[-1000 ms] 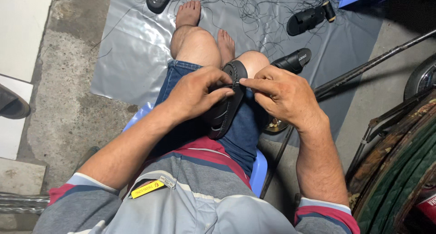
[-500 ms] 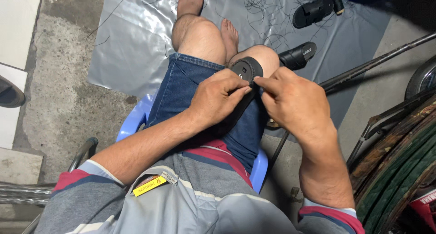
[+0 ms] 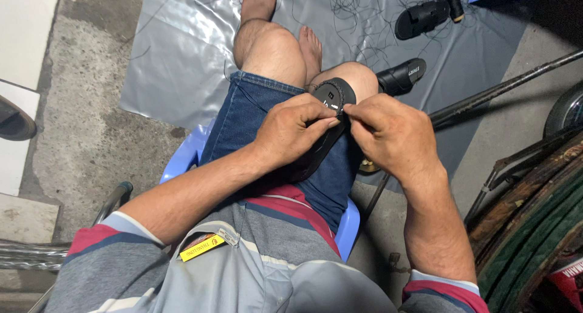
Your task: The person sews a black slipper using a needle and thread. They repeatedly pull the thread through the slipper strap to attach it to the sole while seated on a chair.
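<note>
At far left of the frame, bare concrete floor (image 3: 79, 137) and the edge of a grey plastic sheet (image 3: 176, 64). Toward the centre, left hand (image 3: 291, 131) clenched around a black sandal (image 3: 331, 122) – thumb and fingertips pressed on its edge, sole propped across the lap in blue denim shorts (image 3: 267, 112). Just right of centre, right hand (image 3: 392, 134) pinching the same sandal near its top end. Upper right, two more black sandals (image 3: 401, 76) (image 3: 425, 15) on the sheet – well apart from the hands.
</note>
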